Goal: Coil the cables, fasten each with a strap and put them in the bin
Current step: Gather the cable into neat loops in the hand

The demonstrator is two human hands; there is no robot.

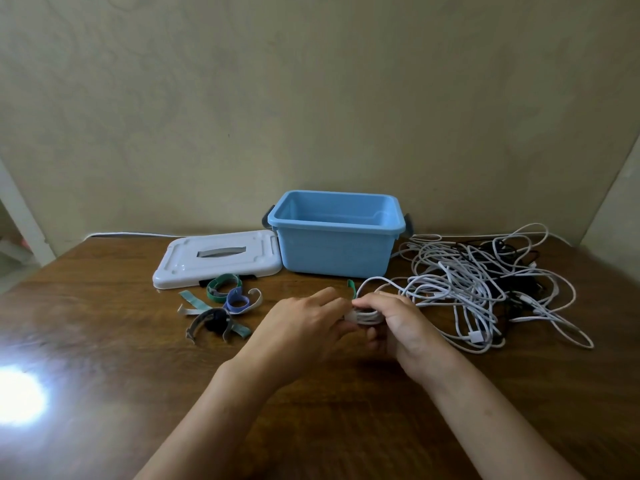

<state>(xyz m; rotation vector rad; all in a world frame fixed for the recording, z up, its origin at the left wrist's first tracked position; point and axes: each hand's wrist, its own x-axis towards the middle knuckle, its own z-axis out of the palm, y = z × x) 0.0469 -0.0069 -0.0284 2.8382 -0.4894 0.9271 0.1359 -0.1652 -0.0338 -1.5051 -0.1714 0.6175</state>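
My right hand (394, 323) grips a small coil of white cable (363, 316) above the wooden table (104, 341), just in front of the blue bin (332, 251). My left hand (304, 327) pinches a green strap (352, 288) at the coil's left side; the strap's free end sticks up behind my fingers. A loop of the same white cable arcs up behind the coil. The open bin shows nothing inside from here. A tangled pile of white and black cables (485, 282) lies to the right of the bin.
The bin's white lid (218, 263) lies flat to the left of the bin. Several loose straps (221, 306) in green, blue, grey and teal lie in front of the lid. A bright glare spot sits on the table at the left. A wall stands close behind.
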